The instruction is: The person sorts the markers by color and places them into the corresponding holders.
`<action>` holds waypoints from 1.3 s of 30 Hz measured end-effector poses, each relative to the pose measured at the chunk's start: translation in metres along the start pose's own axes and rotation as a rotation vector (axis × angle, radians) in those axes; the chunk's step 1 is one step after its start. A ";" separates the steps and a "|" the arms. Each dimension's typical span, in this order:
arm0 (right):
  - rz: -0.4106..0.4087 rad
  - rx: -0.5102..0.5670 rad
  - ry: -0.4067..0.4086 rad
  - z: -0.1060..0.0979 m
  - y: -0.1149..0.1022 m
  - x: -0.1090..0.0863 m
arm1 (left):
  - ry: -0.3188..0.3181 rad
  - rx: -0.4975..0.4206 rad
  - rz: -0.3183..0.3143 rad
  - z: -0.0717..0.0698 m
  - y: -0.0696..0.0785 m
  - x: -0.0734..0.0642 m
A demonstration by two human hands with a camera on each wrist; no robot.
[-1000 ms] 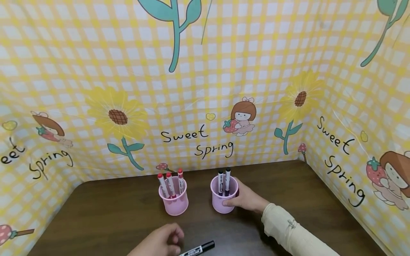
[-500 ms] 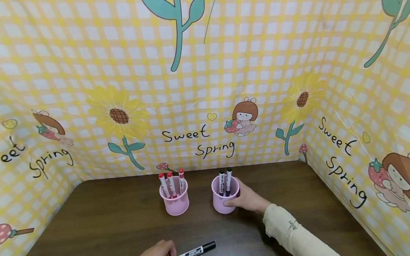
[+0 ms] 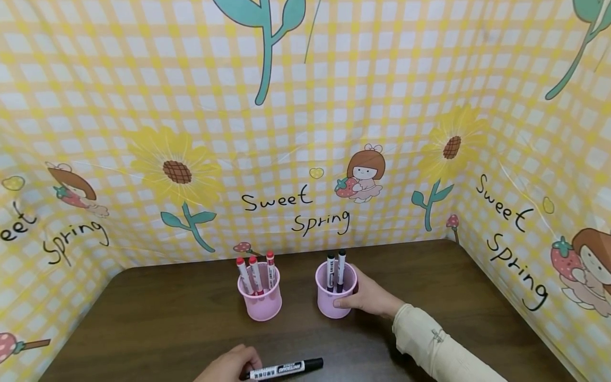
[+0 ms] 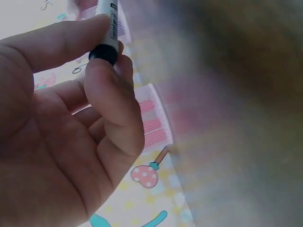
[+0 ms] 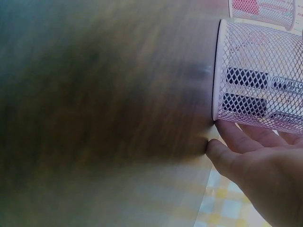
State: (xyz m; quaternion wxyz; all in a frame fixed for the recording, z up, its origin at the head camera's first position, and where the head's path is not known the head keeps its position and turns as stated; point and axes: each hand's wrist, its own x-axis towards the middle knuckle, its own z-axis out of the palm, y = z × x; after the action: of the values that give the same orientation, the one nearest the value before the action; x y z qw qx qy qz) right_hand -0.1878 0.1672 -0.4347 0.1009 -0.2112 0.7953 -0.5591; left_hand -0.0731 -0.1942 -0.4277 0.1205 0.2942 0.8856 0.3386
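My left hand (image 3: 230,365) pinches a black-capped whiteboard marker (image 3: 286,369) by its rear end, low over the table's near side. In the left wrist view, thumb and index finger meet on the marker (image 4: 112,33). My right hand (image 3: 372,294) holds the side of a pink mesh pen holder (image 3: 329,306), thumb in front. Two black-capped markers (image 3: 340,273) stand in this holder. The right wrist view shows fingers (image 5: 239,139) against the mesh of the pen holder (image 5: 265,52). To its left, another pink pen holder (image 3: 263,309) bears three red-capped markers (image 3: 255,276).
The dark wooden table (image 3: 167,323) runs back to a yellow checked cloth (image 3: 286,132) with printed flowers and lettering. The same cloth rises along the left and right sides. Both pen holders stand near the table's back edge, with a gap between them.
The left hand drew back toward the near edge, then came onto the marker's rear end; the marker now shows more of its barrel. The right hand and both pen holders stay put.
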 end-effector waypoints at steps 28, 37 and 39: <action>-0.004 0.014 -0.007 0.001 0.005 0.000 | 0.367 -0.293 0.046 -0.036 0.072 0.038; -0.027 0.021 -0.010 0.000 0.006 0.002 | 0.626 -0.520 0.138 -0.050 0.099 0.083; -0.028 0.021 -0.014 0.000 0.006 0.002 | 0.650 -0.548 0.161 -0.052 0.105 0.095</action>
State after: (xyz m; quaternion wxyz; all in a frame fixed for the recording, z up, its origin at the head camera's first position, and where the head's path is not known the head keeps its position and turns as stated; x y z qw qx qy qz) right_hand -0.1911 0.1678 -0.4407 0.1009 -0.2252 0.7858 -0.5671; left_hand -0.1238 -0.1020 -0.3197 -0.1176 0.1974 0.7292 0.6445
